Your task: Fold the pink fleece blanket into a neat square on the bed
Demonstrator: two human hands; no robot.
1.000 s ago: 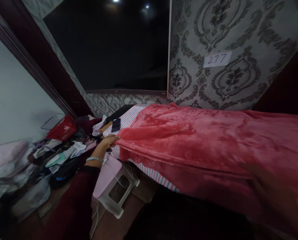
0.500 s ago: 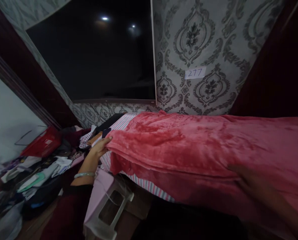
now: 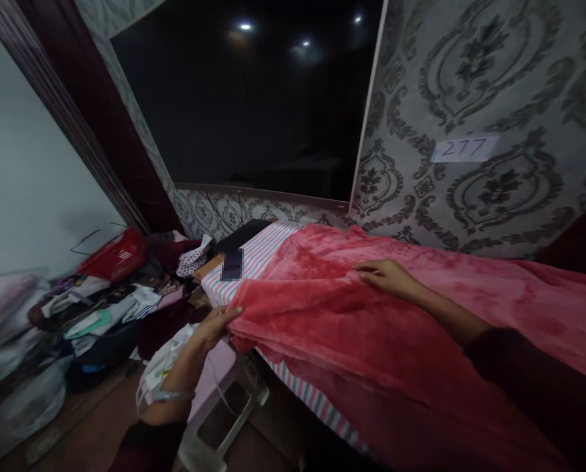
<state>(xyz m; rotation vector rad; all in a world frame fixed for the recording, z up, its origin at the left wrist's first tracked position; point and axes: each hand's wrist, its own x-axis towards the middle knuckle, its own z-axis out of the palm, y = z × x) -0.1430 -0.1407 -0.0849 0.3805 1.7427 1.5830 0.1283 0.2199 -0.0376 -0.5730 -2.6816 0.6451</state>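
A plush red blanket [image 3: 322,328] spreads over a striped cloth [image 3: 268,246] on a long raised surface below the wall. My left hand [image 3: 217,326] pinches the blanket's near left corner, thumb on top. Farther right, my right hand [image 3: 384,275] has its fingers closed on a raised fold of the same blanket, near its middle. Between the two hands the fabric is drawn into a fairly straight edge. A dark, blurred-out item [image 3: 233,264] lies on the striped cloth beyond my left hand.
A pink and white plastic stool [image 3: 219,373] with a white bag stands below my left forearm. Piled clothes [image 3: 111,318] and a red bag [image 3: 116,254] fill the left side. A large dark television [image 3: 253,98] hangs above, beside a paper label [image 3: 465,149] on the wall.
My right hand has moved from the blanket's near side up and left, and now grips a fold. My left hand still holds the corner. The view has turned left.
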